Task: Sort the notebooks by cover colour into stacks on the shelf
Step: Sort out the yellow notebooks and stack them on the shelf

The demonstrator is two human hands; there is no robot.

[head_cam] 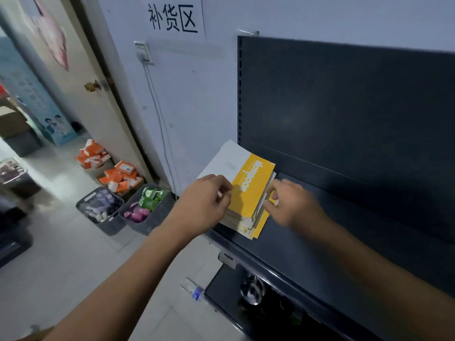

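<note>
On shelf [320,217], notebook stack [251,193] between left hand [204,203] and right hand [295,205]; fingers [270,196] curled, gripping its side edges.

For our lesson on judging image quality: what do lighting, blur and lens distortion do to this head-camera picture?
Head view: the wide lens bows the door frame; the right hand is motion-blurred; the left hand casts a shadow on the yellow notebook; the dark shelf back panel is dim, with one faint glare patch.

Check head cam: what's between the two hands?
Head view: the notebook stack, yellow-and-white cover on top, lies between the left hand and right hand on the shelf; both grip its edges.
</note>
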